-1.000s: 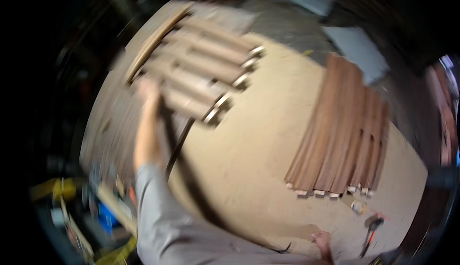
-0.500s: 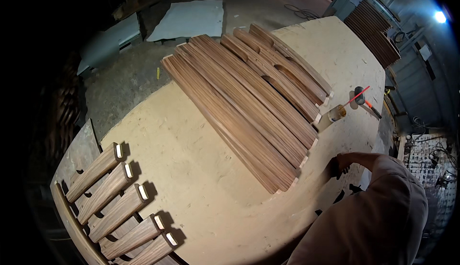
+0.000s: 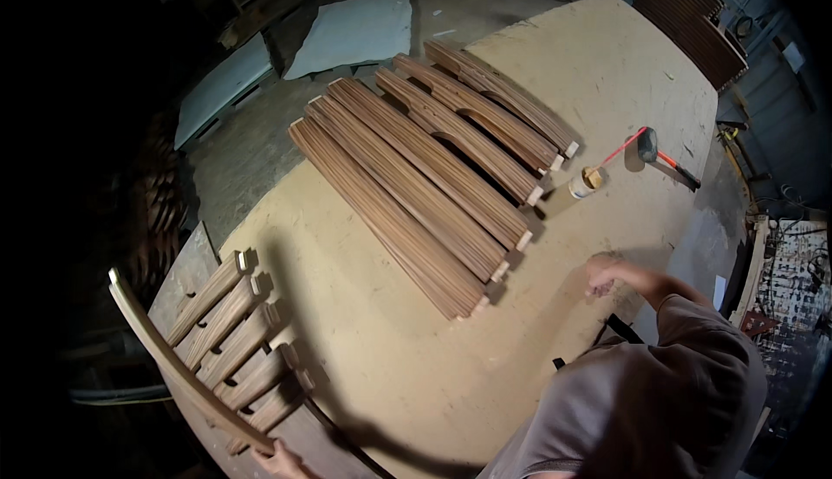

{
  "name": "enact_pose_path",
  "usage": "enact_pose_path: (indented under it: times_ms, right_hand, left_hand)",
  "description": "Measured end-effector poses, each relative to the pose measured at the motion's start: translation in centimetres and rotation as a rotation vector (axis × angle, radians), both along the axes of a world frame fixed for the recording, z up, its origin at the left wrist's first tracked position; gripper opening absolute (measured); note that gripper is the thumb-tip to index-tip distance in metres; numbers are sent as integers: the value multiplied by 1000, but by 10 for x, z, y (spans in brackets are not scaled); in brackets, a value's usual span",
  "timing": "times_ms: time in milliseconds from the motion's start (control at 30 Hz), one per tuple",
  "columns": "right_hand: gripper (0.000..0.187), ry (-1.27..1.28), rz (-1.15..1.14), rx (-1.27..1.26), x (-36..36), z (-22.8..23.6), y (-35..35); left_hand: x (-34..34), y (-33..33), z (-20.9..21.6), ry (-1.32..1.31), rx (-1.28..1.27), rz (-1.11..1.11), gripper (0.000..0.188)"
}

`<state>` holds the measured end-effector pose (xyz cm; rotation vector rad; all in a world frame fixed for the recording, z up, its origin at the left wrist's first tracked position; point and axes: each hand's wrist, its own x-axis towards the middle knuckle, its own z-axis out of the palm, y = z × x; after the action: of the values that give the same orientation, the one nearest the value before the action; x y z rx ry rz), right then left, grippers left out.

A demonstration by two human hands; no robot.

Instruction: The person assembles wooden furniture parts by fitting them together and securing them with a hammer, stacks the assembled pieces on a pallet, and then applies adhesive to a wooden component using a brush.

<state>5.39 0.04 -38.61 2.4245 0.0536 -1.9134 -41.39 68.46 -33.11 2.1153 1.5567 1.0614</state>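
Note:
At the lower left, my left hand (image 3: 282, 462) is closed around the near end of a long curved wooden rail (image 3: 165, 353). Several short wooden slats (image 3: 227, 327) run from beside this rail toward the table's middle, some showing pale end tenons. A curved shadow falls on the table beside them, so the rail looks raised. Whether the slats are joined to it cannot be made out. My right hand (image 3: 604, 276), fingers curled together, is above the tabletop at right; anything inside it is hidden. The nearest wooden pieces are long grooved boards (image 3: 394, 193) with pale tenons.
Scalloped wooden pieces (image 3: 472, 123) lie beyond the boards on the pale tabletop (image 3: 407, 375). At right stand a small cup (image 3: 582, 186) with a red stick by it and a black-headed mallet (image 3: 648, 145). Pale sheets (image 3: 355, 32) lie beyond the table; stacked brown slats (image 3: 689, 19) stand far right.
My left hand has come into view holding the rail, which has moved up and right and appears lifted. My right hand has shifted slightly left and up. The view has turned somewhat.

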Motion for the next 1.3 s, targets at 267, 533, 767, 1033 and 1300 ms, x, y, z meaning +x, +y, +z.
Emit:
enact_pose_path:
  times_ms: [267,533,767,1033,1300]
  right_hand:
    - [28,-104,-153,366,0,28,-15]
    - [33,-5,58,873,-29,86,-129]
    - [30,-39,85,1163,69,205,-163]
    - [37,-792,251,1058,249,241,18]
    - [76,-851,131,430,347,80,135]
  left_hand:
    - [176,-302,80,27,-781,-368,40]
    - [212,-504,26,375,-220,-755,37]
    - [253,-592,-28,538,-144,-798,34]
    - [274,-611,-23,579,-166,-834,30]
    - [284,-619,-18,550,-202,-774,33]
